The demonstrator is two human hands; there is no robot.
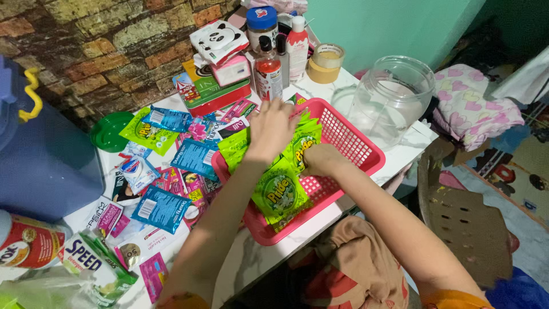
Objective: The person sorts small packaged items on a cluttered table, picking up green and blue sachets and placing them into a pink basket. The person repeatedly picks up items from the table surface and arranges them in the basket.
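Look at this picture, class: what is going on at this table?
A person is handling small green sachets in a pink plastic basket on a white table. The left hand rests on top of the sachets, and the right hand holds them from the side. More sachets, blue and pink, lie scattered left of the basket. An empty clear jar stands behind it.
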